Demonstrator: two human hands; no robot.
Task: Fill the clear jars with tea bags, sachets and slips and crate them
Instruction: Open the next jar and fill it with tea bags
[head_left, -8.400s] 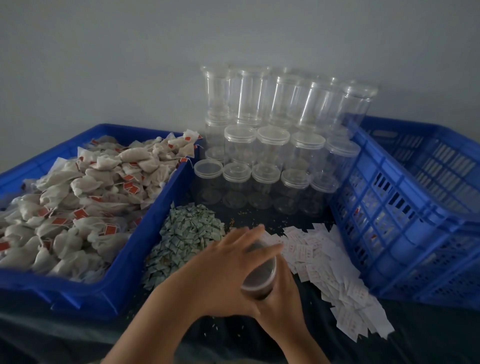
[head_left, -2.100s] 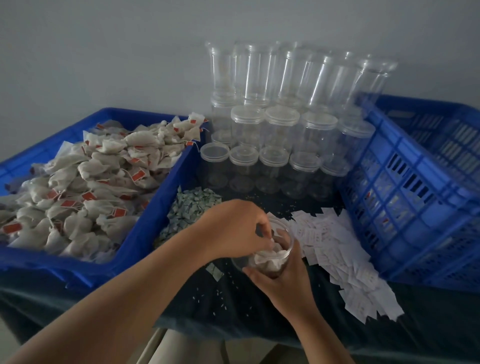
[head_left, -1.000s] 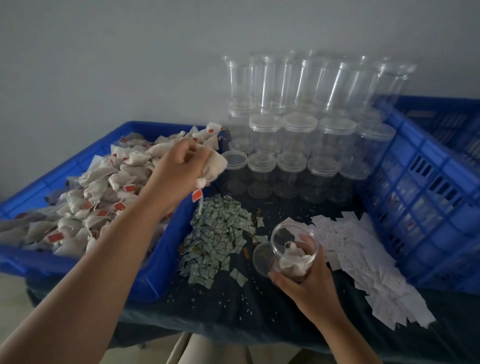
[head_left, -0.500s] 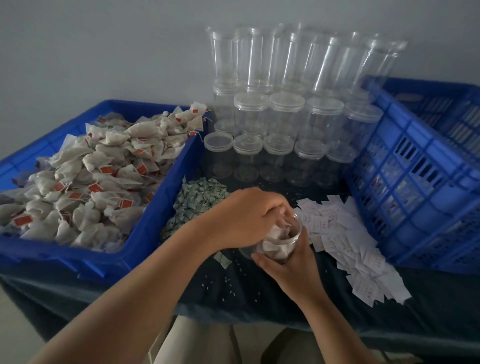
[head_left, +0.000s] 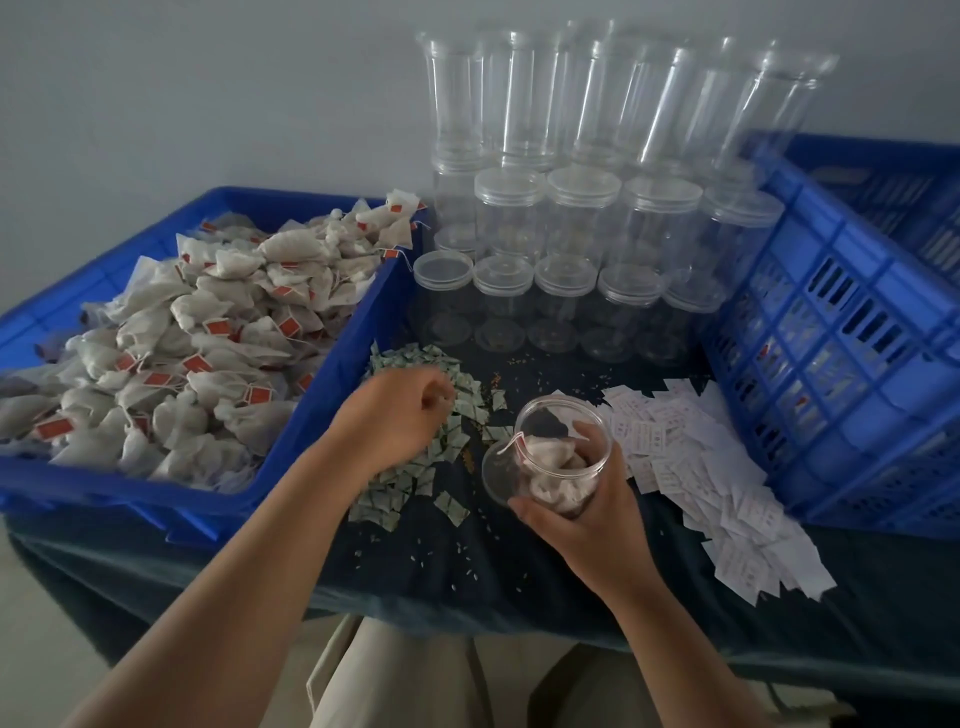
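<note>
The jar (head_left: 563, 415), open and tilted, holds a few tea bags (head_left: 556, 470) and is gripped from the side by the right hand (head_left: 582, 525) just above the tabletop (head_left: 467, 561). A lid (head_left: 493, 473) lies beside it. The left hand (head_left: 395, 421) hovers with curled fingers over the sachets (head_left: 457, 441); blur hides whether it holds one. Slips (head_left: 717, 493) lie on the right, near the crate (head_left: 831, 364).

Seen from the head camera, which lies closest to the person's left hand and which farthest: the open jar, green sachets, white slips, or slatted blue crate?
1. green sachets, right under the left hand.
2. open jar, held in the right hand.
3. white slips, right of the jar.
4. slatted blue crate, far right.
</note>
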